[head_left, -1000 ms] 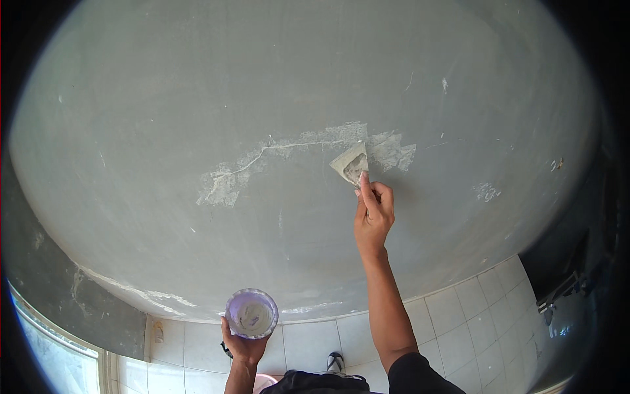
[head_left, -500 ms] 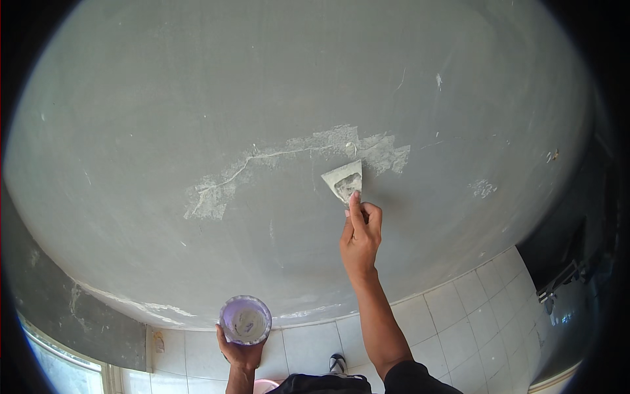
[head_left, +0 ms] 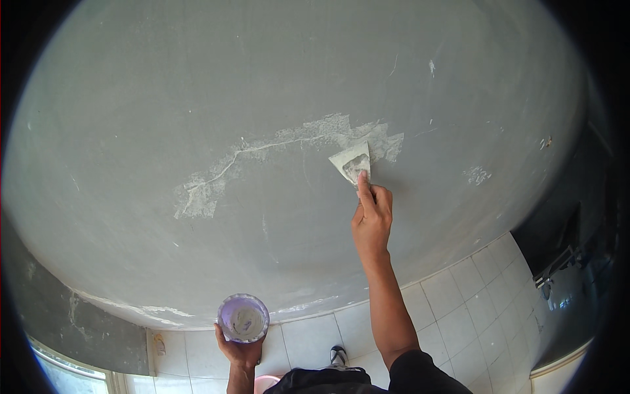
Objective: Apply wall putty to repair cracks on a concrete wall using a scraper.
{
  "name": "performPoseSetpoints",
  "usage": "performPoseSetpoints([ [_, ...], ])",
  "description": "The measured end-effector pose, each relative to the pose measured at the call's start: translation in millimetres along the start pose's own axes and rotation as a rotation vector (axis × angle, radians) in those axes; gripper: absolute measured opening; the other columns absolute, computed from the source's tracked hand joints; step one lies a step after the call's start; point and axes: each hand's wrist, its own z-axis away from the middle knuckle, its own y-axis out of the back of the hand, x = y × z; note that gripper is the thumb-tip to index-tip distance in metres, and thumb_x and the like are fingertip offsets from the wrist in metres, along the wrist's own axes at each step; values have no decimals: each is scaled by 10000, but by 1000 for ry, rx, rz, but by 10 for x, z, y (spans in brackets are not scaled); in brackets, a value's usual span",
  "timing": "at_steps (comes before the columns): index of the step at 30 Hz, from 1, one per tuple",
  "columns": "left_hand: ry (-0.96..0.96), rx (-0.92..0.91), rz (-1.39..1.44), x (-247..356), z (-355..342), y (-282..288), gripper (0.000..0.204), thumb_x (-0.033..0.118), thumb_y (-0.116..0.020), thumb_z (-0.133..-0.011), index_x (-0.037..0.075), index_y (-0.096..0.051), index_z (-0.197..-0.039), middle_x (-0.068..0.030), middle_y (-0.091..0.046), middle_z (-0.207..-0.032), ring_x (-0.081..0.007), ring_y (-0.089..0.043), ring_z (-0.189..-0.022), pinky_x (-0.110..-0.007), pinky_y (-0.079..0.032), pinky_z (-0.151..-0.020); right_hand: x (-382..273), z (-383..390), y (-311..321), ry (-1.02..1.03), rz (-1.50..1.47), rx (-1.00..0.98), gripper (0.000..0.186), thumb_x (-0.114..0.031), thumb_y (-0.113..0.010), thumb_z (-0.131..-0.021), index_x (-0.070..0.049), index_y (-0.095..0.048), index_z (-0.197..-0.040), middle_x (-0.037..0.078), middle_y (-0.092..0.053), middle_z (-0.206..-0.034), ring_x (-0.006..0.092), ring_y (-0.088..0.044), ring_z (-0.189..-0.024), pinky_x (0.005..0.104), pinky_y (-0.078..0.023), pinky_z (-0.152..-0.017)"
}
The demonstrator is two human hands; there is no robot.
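My right hand (head_left: 374,217) is closed round the handle of a putty knife (head_left: 353,161), thumb pressed on its blade. The wide blade, smeared with pale filler, lies at the lower edge of a light filler patch (head_left: 328,131) on the grey wall (head_left: 262,79). That patch follows a long crack sloping down to the left. Lower down, my left hand (head_left: 241,353) grips a purple bowl (head_left: 243,318) from below and the side. Whitish-grey filler (head_left: 244,322) coats the bowl's inside.
White floor tiles (head_left: 308,335) run along the wall's foot. A window (head_left: 69,371) is at the lower left, dark shiny furniture (head_left: 564,282) at the right. Part of a pink container (head_left: 264,383) and one of my feet (head_left: 338,355) show below.
My right hand has moved the putty knife up and slightly right against the patch. A small lump of filler seen above the blade no longer shows. My left hand still holds the bowl.
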Motion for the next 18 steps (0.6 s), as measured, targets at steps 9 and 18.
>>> performPoseSetpoints([
  [9,8,-8,-37,6,-36,-3,832,736,-482,-860,181,-408,-1475,-109,-446,-1453,-327,-427,-1324,-546,-379,-1037,-226,-247,-108,-27,-113,45,614,153,-602,-840,-99,-574,-1398,86,-554,-934,243,-573,-872,351,-532,-745],
  [18,-2,-27,-3,-40,2,16,833,740,-483,-859,177,-414,-1469,-118,-444,-1447,-327,-412,-1336,-542,-362,-1058,-259,172,-187,-112,-256,55,592,169,-585,-860,-73,-562,-1399,95,-546,-913,225,-616,-824,335,-563,-735],
])
